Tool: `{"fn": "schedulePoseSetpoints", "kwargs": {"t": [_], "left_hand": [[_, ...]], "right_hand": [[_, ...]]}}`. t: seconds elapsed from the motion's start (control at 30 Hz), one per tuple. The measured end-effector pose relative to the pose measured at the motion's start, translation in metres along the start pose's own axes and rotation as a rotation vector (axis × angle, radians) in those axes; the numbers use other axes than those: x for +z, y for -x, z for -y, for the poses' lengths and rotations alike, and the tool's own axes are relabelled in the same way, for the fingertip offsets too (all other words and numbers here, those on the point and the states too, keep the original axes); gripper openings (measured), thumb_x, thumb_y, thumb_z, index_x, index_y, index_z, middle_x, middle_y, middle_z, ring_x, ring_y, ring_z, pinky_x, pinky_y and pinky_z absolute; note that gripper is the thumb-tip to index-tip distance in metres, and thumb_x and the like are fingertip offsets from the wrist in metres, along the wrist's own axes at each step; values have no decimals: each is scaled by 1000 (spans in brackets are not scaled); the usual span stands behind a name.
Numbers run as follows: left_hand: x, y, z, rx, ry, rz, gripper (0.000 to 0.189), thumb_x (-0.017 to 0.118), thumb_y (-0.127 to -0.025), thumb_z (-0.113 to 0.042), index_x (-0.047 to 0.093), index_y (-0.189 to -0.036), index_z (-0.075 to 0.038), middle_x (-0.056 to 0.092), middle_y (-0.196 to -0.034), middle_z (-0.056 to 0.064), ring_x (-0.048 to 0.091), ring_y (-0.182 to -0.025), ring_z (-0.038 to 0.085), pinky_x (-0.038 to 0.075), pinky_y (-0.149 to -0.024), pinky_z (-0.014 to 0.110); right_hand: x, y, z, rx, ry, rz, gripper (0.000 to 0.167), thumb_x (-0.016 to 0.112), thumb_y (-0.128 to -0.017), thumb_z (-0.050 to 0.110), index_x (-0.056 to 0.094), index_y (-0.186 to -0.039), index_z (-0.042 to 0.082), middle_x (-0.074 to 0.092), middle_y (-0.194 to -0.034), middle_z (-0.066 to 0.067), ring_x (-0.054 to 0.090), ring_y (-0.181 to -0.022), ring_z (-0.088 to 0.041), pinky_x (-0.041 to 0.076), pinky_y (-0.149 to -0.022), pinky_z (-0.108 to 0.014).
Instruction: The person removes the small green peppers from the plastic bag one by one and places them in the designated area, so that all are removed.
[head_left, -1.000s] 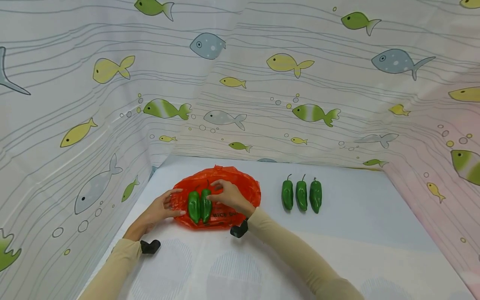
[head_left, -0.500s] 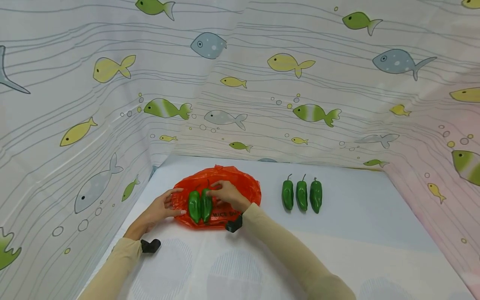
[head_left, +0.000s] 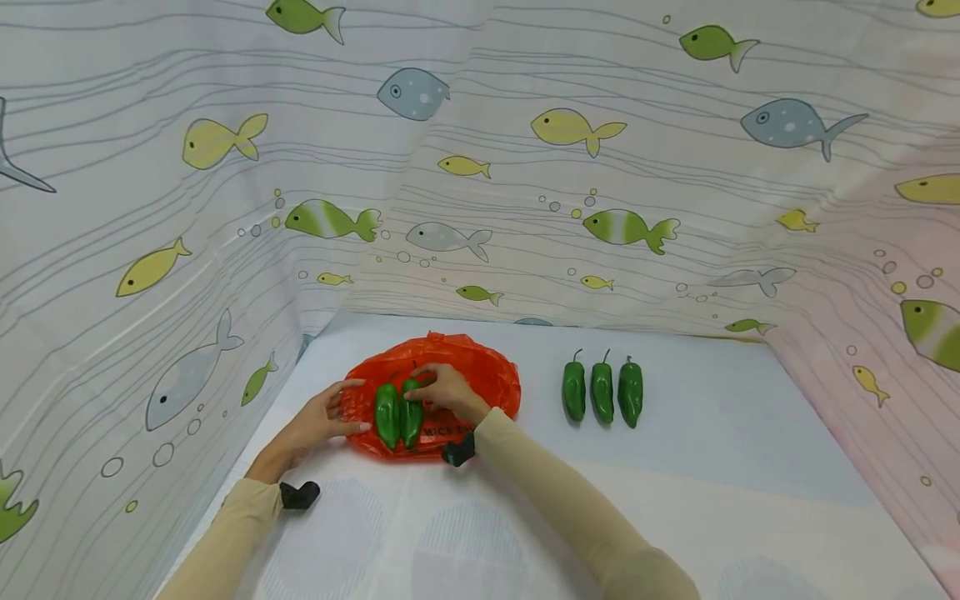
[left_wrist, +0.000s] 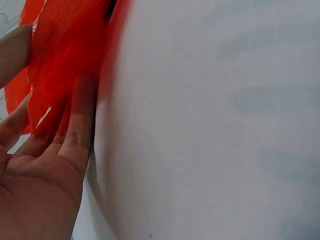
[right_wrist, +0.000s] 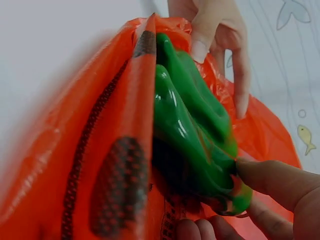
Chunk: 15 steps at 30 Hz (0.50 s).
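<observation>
A red plastic bag (head_left: 480, 367) with dark printed letters lies with its mouth spread. Side by side in it are two glossy green peppers. My right hand (head_left: 452, 390) pinches the upper, stem end of the right-hand pepper (head_left: 412, 421), with the thumb on its side in the right wrist view. The left pepper (head_left: 387, 417) rests close beside it. At the bag's left rim, my left hand (head_left: 322, 417) has its thumb and index finger spread apart. In the left wrist view, some of its fairly straight fingers (left_wrist: 80, 115) show through the red film.
To the right of the bag, three more green peppers (head_left: 603, 392) lie in a row on the white table (head_left: 720, 433), stems pointing away. Fish-patterned sheets (head_left: 525, 192) enclose the table at the back and both sides.
My right hand and forearm have shifted slightly left, and its fingers have come over the top of the right-hand pepper. The left hand and the three-pepper row stay put.
</observation>
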<state>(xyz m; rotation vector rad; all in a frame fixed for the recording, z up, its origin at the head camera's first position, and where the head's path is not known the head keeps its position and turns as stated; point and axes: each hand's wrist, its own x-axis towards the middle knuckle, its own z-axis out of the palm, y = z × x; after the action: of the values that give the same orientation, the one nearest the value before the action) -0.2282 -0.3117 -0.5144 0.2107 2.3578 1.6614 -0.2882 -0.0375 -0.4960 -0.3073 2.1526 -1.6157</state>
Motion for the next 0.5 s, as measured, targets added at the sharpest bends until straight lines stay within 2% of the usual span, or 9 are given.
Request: {"fn": "schedulePoseSetpoints", "kwargs": {"t": [0.3,0.5], "left_hand": [[-1,0,0,-8,7,3,84,85,-86,-13,39,-155,-14,42,-154,24,49,-133,41,54,-93,27],[-1,0,1,-9,13,5,84,85,-86,-13,38,-156,-13,43,-153,24,50,-131,41,54,-92,27]], "right_hand": [[8,-4,1,8,76,-25,51,87,-85,23,66,-129,9,64,-110,-3,65,-86,-17,60,-75,-33],[14,-4,2,3,116,-46,48,87,-85,27,67,-125,8,65,-106,-2,63,-88,-17,59,-74,-31]]}}
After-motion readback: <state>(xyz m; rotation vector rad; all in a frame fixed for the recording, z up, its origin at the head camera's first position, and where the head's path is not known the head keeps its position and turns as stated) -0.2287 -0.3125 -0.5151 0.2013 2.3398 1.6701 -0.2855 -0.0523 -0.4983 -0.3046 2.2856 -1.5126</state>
